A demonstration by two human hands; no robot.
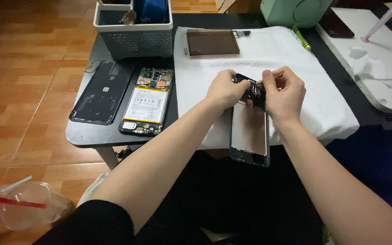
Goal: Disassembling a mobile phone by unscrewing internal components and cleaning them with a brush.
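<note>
1. Phone frame (249, 131) is held up over the white cloth (323, 100) on the desk (91, 134).
2. Left hand (225, 90) is clamped on its top edge.
3. Right hand (284, 93) is pinching a thin tool (275, 75) at it.

Warm orange-brown wood-pattern floor (28, 59) to the left, glossy under soft indoor light, with a clear plastic cup (26, 211) and red straw lying near the lower left corner. A small black counter (89, 134) with rounded corners, half covered by a white towel (327, 109), a grey perforated basket (134, 41) at its far edge. Beside it on the right, a white counter (386, 97) strewn with crumpled tissue, blue fabric (377, 168) below.
</note>
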